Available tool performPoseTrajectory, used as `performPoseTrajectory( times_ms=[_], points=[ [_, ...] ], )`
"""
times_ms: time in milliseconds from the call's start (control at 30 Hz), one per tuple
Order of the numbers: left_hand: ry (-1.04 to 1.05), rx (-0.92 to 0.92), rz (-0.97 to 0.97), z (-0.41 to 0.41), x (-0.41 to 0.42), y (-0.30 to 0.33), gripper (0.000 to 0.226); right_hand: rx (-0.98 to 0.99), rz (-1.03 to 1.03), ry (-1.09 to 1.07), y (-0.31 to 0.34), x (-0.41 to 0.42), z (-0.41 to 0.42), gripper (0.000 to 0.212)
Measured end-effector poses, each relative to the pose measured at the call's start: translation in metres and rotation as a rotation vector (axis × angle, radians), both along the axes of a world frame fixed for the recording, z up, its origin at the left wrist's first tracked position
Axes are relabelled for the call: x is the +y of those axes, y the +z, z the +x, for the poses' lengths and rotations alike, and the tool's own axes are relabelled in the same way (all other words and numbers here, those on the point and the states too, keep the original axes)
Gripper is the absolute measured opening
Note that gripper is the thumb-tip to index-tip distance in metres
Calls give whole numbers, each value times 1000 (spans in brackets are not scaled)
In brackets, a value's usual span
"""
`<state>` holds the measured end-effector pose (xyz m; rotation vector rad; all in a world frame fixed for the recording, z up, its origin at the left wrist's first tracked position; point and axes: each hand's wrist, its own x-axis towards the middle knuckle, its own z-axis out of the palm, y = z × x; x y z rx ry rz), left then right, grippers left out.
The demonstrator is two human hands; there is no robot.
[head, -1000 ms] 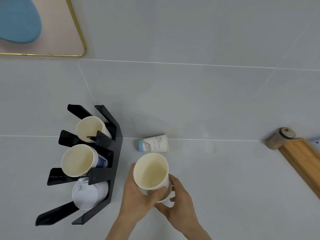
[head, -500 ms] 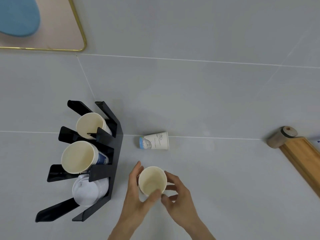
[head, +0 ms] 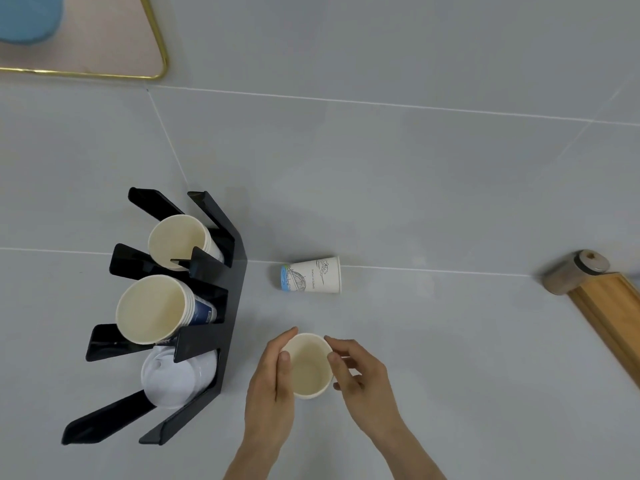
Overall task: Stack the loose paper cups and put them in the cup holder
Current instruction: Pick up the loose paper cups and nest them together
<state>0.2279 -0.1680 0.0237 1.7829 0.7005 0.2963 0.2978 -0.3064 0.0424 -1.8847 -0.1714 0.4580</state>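
Note:
A white paper cup (head: 308, 367) stands upright on the grey table, mouth up, between my two hands. My left hand (head: 270, 386) wraps its left side, thumb at the rim. My right hand (head: 363, 382) touches its right rim with thumb and forefinger. A second loose cup (head: 311, 279), printed with a line drawing and a blue base, lies on its side just beyond. To the left the black cup holder (head: 232, 306) carries two cup stacks (head: 176, 240) (head: 149, 308) and white lids (head: 169, 379) in its lower slot.
A wooden tray (head: 609, 317) and a small lying jar (head: 571, 271) sit at the right edge. At the far left corner a pink gold-rimmed tray (head: 104, 36) holds a blue object (head: 27, 15).
The cup, held raised and tilted toward me a second ago, has come down and now stands on the table. Both hands have stayed around it, fingers looser.

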Motion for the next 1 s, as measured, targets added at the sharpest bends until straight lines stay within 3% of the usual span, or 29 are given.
performPoseTrajectory(
  times_ms=[133,300,533,633,833,1000],
  points=[
    [-16,5,-10,1,3,-1,37,127,60,17,0,-4,14,19],
    [-25,24,0,2,5,0,40,248,-4,-282,-19,3,70,13],
    [-24,25,-10,2,5,1,36,434,-110,-176,-27,44,142,46],
    [-25,32,-5,1,6,-2,33,491,-119,-141,-32,59,149,43],
    [-27,28,5,0,6,-5,36,427,6,-251,-41,65,134,9],
    [-18,-16,0,-1,4,-6,36,234,123,-293,-5,49,115,26]
  ],
)
